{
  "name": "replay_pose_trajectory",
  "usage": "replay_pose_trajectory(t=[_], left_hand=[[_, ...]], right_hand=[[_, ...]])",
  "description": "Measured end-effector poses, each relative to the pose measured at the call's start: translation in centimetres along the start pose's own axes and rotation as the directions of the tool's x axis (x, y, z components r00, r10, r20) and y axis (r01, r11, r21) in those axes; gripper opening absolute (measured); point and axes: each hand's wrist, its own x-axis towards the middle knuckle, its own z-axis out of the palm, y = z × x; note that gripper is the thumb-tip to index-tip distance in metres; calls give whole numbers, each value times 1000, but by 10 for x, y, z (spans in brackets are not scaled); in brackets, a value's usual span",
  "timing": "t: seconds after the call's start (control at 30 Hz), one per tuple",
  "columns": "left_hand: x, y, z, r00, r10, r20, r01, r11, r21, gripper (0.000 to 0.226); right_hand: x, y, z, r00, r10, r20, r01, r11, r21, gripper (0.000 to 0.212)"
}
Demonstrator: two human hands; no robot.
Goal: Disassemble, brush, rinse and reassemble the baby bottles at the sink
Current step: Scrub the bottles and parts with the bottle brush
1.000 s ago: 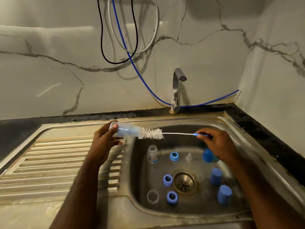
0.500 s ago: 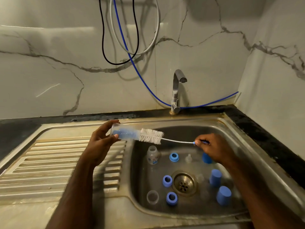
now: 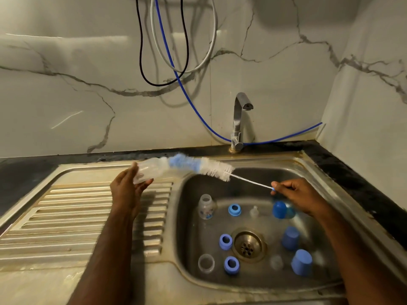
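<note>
Brushing step: our left hand (image 3: 127, 190) grips the clear bottle (image 3: 146, 171) above the drainboard (image 3: 66, 216) while our right hand (image 3: 295, 194) pinches the brush (image 3: 198, 166) handle; we judge straight, twisting strokes along the bottle's axis work best.

We find the sink basin (image 3: 326, 280) right of the draining board (image 3: 66, 227), the tap (image 3: 239, 119) at its far edge. In the basin, the drain (image 3: 248, 245) sits central; a bottle (image 3: 206, 206) stands far-left of it, screw rings (image 3: 225, 241) left, caps (image 3: 301, 262) right. Over the board's far right corner, a held bottle (image 3: 149, 170) has a brush (image 3: 211, 168) emerging rightward.
</note>
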Motion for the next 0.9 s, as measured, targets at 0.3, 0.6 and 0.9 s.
replay_pose_trajectory(t=[0.3, 0.6, 0.9], left_hand=[[-17, -12, 29, 976, -217, 37, 218, 974, -56, 32], [-57, -44, 69, 840, -336, 426, 276, 941, 197, 49], [-46, -34, 61, 870, -260, 419, 239, 965, 104, 49]], right_hand=[[-4, -1, 15, 998, 5, 61, -3, 1000, -26, 16], [-8, -11, 35, 981, -185, 53, 190, 977, -102, 11], [-1, -2, 26, 973, -227, -35, 219, 964, -151, 10]])
